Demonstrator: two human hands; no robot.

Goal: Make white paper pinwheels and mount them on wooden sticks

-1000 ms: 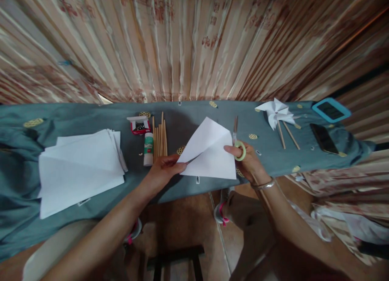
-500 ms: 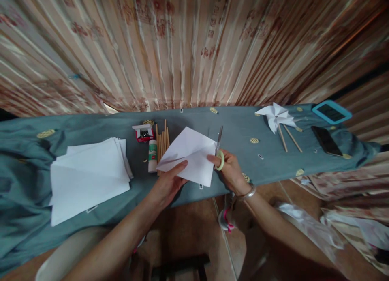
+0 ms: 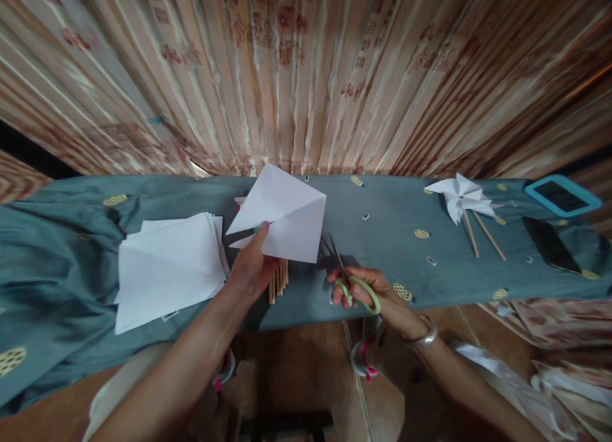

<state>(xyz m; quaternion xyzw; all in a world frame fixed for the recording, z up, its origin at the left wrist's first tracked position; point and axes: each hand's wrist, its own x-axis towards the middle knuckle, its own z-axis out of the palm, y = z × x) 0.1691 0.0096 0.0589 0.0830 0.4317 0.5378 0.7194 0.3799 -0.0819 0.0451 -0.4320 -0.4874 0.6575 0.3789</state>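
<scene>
"So, where's the sheet of white paper?"

"In the left hand, over the teal cloth. The thumb presses on top, and the other fingers are mostly hidden underneath, so it's pinched between them. A slit runs in from its left corner, and a crease carries on toward the right corner."

"And the right hand?"

"Its fingers are curled around the pale green handles of the scissors. The blades point up and leftward, near the sheet's lower right corner but apart from it."

"Anything under the sheet?"

"Wooden sticks, their ends showing below it, just beside the left hand."

"What's off to the left?"

"A stack of paper, its edges uneven."

"And over on the right?"

"A white pinwheel with two thin rods extending toward the person, then a dark phone and a blue-framed device."
</scene>
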